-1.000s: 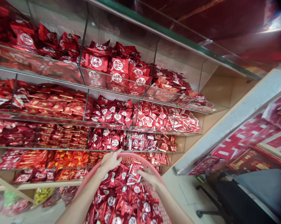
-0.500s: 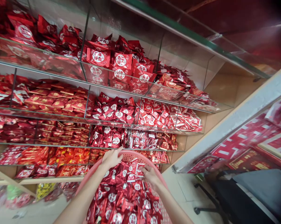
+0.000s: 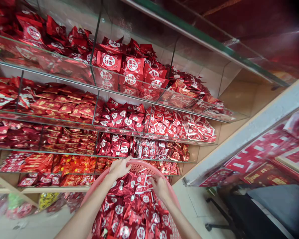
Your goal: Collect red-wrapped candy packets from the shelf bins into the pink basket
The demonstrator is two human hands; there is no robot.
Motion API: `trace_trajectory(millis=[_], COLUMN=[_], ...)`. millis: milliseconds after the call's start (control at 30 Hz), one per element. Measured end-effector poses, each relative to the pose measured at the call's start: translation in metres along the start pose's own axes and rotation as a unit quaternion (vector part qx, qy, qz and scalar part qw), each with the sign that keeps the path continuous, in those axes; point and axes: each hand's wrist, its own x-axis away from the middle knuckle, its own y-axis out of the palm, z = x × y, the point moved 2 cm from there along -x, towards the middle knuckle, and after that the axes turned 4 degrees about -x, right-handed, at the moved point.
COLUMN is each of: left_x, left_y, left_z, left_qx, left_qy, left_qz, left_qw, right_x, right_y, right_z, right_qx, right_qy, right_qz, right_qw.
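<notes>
A pink perforated plastic basket (image 3: 145, 165), heaped with small red packets (image 3: 133, 215) bearing white round labels, sits low in front of me. My left hand (image 3: 120, 168) is closed over its far rim, at the left part. Inside the right side of the basket, my right hand (image 3: 160, 186) has its fingers curled against the white-edged red packets (image 3: 142, 188) on top of the heap. Its fingertips appear to pinch one of these, though the grip is partly hidden by the hand.
Behind the basket rises a shelf unit with glass fronts (image 3: 129, 89), its compartments filled with red packets (image 3: 109, 62). A wooden side panel (image 3: 226, 132) slants along its right end. A black wheeled chair (image 3: 264, 212) stands at right. Bagged goods (image 3: 48, 200) lie under the bottom shelf.
The fingers of my right hand have curled in more over the packets. My left hand stays at the basket rim. The view has shifted slightly, moving the shelves a little to the right.
</notes>
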Motion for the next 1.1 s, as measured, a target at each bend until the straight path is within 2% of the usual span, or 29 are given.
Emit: trace_trajectory(millis=[67, 133, 267, 433, 633, 767, 833, 967, 1033, 1100], left_x=[0.0, 0.0, -0.001, -0.001, 0.0, 0.0, 0.0, 0.0, 0.0, 0.0], left_y=[0.0, 0.001, 0.002, 0.004, 0.002, 0.001, 0.001, 0.002, 0.002, 0.003], left_z=[0.0, 0.0, -0.001, -0.001, -0.001, 0.0, 0.0, 0.0, 0.0, -0.001], left_qx=[0.0, -0.001, 0.006, -0.002, -0.009, 0.001, 0.003, 0.001, -0.001, -0.005], left_qy=[0.003, 0.003, -0.002, -0.001, 0.001, -0.003, -0.004, -0.002, -0.002, 0.0], left_qz=[0.002, 0.006, 0.007, 0.013, 0.01, 0.004, 0.004, 0.008, 0.012, 0.017], left_qw=[1.0, 1.0, 1.0, 1.0, 1.0, 1.0, 1.0, 1.0, 1.0, 1.0], right_x=[0.0, -0.002, -0.011, -0.018, -0.012, -0.001, 0.004, 0.011, 0.013, 0.015], right_y=[-0.004, -0.005, 0.009, 0.03, 0.03, 0.021, 0.018, 0.019, 0.021, 0.022], right_z=[-0.008, -0.017, -0.023, -0.019, -0.014, -0.024, -0.033, -0.045, -0.045, -0.043], right_qx=[0.101, 0.133, 0.087, 0.0, -0.046, 0.069, 0.133, 0.21, 0.241, 0.263], right_qy=[-0.035, -0.063, -0.066, -0.058, -0.049, -0.072, -0.106, -0.205, -0.216, -0.206], right_qz=[0.032, 0.034, -0.001, -0.002, -0.005, 0.002, 0.006, -0.061, -0.076, -0.064], right_qw=[0.994, 0.989, 0.994, 0.998, 0.998, 0.995, 0.985, 0.954, 0.943, 0.94])
